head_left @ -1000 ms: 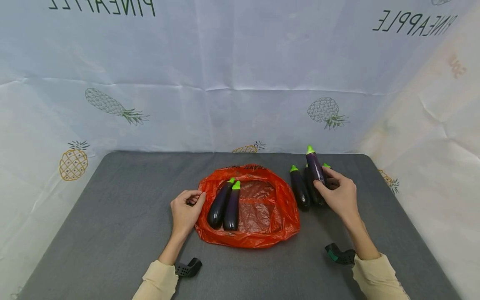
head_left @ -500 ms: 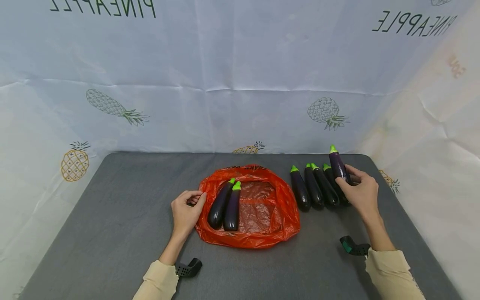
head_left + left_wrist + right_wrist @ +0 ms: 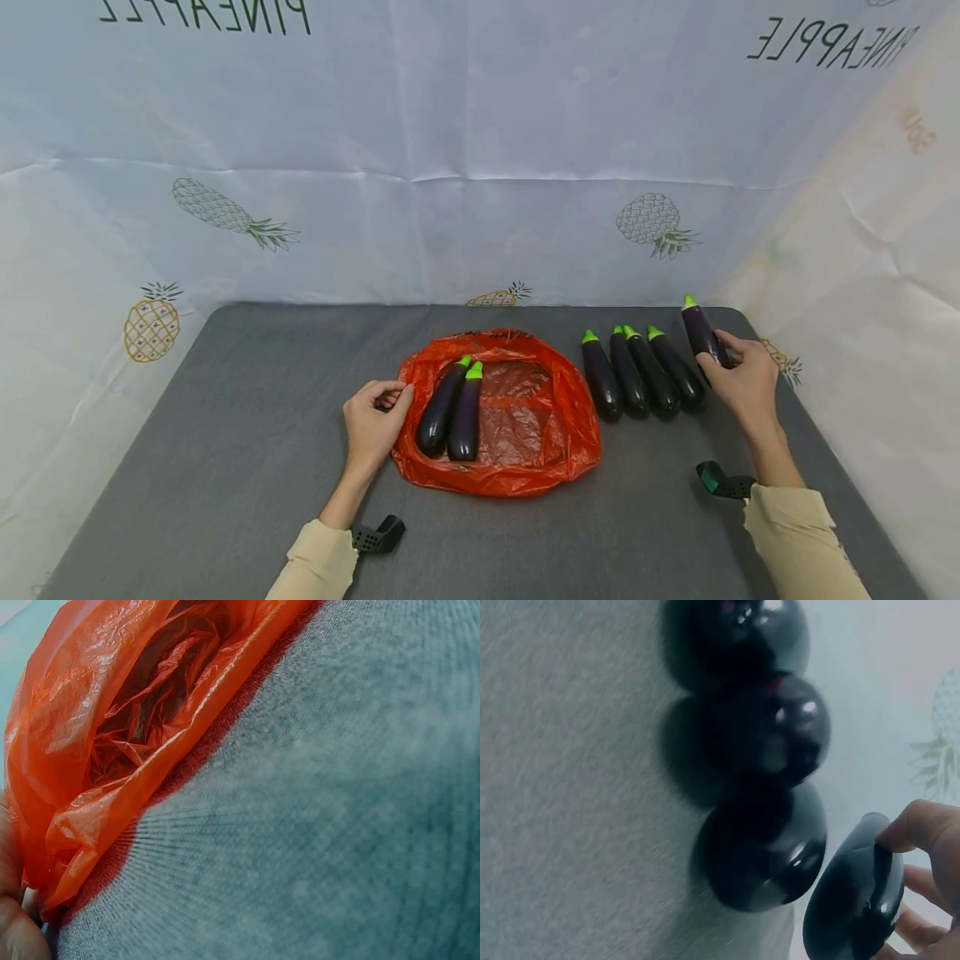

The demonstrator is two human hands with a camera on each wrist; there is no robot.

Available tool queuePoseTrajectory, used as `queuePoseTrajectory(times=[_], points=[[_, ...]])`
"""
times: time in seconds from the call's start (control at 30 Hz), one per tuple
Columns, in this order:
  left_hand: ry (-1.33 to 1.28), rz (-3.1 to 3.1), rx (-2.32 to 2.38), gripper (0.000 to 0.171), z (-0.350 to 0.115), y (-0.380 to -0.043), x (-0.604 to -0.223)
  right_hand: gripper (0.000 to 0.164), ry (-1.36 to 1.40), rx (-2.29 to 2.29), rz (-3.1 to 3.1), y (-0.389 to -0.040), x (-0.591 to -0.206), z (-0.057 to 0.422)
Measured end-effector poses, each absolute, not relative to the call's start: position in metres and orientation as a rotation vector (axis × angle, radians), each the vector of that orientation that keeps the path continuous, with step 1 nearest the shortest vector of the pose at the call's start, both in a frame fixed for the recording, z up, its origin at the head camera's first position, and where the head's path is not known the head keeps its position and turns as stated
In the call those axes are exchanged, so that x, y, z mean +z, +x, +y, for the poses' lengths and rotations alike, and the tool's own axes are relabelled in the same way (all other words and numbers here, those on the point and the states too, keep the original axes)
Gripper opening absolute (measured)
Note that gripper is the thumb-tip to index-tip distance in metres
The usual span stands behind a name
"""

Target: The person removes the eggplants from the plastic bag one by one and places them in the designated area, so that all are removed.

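My left hand (image 3: pixel 373 423) pinches the left rim of a red plastic bag (image 3: pixel 573 467), which stands with its mouth spread wide. Two dark purple eggplants with bright green caps, one of them this eggplant (image 3: pixel 464 421), lie side by side inside it. At the right, my right hand (image 3: pixel 746 379) grips another eggplant (image 3: pixel 699 333) between thumb and fingers, green cap pointing away. In the right wrist view that held eggplant (image 3: pixel 855 900) is beside the rounded ends of others. The left wrist view shows thumb and fingers at the gathered bag edge (image 3: pixel 71 862).
Several more eggplants (image 3: pixel 630 379) lie in a row between the bag and my right hand. All rest on a dark grey table (image 3: pixel 247 433). Behind it hangs a pale cloth (image 3: pixel 465 233) printed with pineapples. Black wrist mounts (image 3: pixel 378 535) are on both wrists.
My right hand has carried its eggplant rightward, from over the row to the row's right end, lower now. The row beneath has come into full view. My left hand and the bag stay put.
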State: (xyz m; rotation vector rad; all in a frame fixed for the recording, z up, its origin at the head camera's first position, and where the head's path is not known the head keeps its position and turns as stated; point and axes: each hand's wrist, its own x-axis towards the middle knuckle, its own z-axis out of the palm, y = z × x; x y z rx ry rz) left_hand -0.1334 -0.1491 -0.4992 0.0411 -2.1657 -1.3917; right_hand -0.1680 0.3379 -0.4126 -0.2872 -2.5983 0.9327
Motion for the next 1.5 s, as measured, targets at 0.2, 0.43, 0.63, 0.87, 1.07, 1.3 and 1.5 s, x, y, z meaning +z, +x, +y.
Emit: queuePoseTrajectory(times=[0.2,0.43,0.63,0.87,1.07,1.3,1.5], points=[[0.043,-2.172,-1.391,0.006,-0.149,-0.133,-0.499,0.047,-0.277,0.915,-2.631,-0.168,-0.421,0.347],[0.046,-2.180,-1.386,0.006,-0.149,-0.133,-0.499,0.046,-0.267,0.882,-2.677,-0.168,-0.430,0.356],[0.045,-2.181,-1.381,0.006,-0.149,-0.133,-0.499,0.047,-0.236,0.885,-2.741,-0.167,-0.439,0.363],[0.043,-2.181,-1.387,0.006,-0.149,-0.133,-0.499,0.049,-0.218,0.931,-2.802,-0.167,-0.444,0.367],[0.042,-2.180,-1.384,0.006,-0.149,-0.133,-0.499,0.050,-0.205,0.946,-2.812,-0.166,-0.444,0.367],[0.034,-2.173,-1.386,0.005,-0.149,-0.133,-0.499,0.051,-0.217,0.940,-2.818,-0.166,-0.445,0.368],[0.037,-2.179,-1.380,0.005,-0.149,-0.133,-0.499,0.051,-0.224,0.953,-2.794,-0.166,-0.447,0.369]])
